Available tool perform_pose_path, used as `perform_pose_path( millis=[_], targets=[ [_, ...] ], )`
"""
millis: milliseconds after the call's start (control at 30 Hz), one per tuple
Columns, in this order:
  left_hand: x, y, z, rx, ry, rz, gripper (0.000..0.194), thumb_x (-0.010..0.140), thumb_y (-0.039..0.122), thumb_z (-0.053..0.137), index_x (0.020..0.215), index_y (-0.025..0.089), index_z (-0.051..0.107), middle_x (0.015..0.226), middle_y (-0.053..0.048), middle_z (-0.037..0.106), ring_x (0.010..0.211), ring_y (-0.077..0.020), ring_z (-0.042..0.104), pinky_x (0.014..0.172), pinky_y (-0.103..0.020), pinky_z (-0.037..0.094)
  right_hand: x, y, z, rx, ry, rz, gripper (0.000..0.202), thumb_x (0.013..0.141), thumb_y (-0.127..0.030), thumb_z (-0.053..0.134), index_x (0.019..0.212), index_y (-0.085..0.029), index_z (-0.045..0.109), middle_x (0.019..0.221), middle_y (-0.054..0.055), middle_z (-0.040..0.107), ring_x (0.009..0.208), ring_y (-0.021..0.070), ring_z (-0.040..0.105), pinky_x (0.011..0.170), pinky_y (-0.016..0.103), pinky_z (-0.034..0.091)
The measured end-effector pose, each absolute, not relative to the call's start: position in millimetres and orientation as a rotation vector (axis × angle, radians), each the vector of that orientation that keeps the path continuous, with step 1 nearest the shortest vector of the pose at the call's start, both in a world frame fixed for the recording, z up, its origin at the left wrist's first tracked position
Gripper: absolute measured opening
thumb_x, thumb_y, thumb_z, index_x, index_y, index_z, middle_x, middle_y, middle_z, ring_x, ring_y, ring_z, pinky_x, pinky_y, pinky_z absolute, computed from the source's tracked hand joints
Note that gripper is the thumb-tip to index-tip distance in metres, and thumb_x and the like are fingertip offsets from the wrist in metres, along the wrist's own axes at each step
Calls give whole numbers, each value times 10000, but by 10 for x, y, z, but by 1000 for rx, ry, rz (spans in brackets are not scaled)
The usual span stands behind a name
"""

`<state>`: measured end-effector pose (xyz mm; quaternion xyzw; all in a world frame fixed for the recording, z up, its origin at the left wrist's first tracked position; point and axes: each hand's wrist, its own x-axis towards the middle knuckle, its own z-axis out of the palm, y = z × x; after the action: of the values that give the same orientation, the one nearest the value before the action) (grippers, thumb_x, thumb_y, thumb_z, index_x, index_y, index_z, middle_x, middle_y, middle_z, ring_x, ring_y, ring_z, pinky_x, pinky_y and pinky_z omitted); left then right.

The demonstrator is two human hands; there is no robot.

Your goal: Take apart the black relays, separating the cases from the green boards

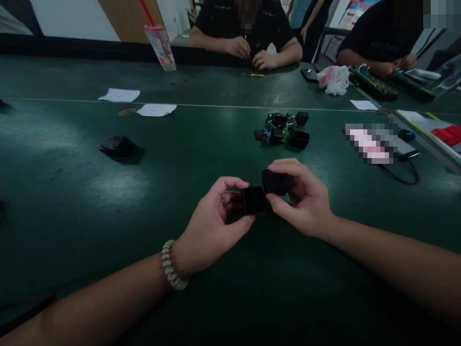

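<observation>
Between thumb and fingers, my left hand (216, 226) grips a small black box-shaped part (253, 200), its hollow-looking face turned up toward me. My right hand (306, 199) pinches a second black box-shaped piece (274, 182) beside it, slightly higher and to the right. The two pieces are very close; whether they touch I cannot tell. Beyond my hands lies a pile of green circuit boards with black housings (284, 129). Off to the left, another black housing (117, 146) rests on the green table (201, 158).
Two paper slips (156, 110) lie at the far left near a plastic cup (162, 48) with a red straw. At right are a blurred-out phone-like object (370, 144), a black cable (403, 181) and a plastic bag (333, 79). Two people sit across the table, their hands (264, 60) on it.
</observation>
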<state>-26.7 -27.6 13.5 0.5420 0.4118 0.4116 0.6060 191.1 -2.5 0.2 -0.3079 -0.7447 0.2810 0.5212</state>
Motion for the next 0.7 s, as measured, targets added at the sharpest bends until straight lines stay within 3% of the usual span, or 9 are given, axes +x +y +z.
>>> perform_pose_path(
  millis=[200, 700],
  targets=[
    [-275, -279, 126, 1260, 945, 946, 494, 790, 96, 808, 1204, 213, 565, 1143, -57, 729, 1094, -208, 723, 973, -391, 610, 1908, -51, 36, -729, -1811, 662, 417, 899, -67, 685, 1251, -290, 711, 1280, 100, 641, 1262, 289, 643, 1041, 492, 569],
    [-274, -285, 138, 1254, 953, 951, 486, 780, 96, 808, 1190, 210, 573, 1126, -57, 730, 1084, -216, 723, 971, -405, 611, 1895, -50, -2, -736, -1745, 754, 390, 854, -72, 741, 1182, -264, 656, 1259, 100, 600, 1177, 268, 658, 876, 406, 629]
  ],
)
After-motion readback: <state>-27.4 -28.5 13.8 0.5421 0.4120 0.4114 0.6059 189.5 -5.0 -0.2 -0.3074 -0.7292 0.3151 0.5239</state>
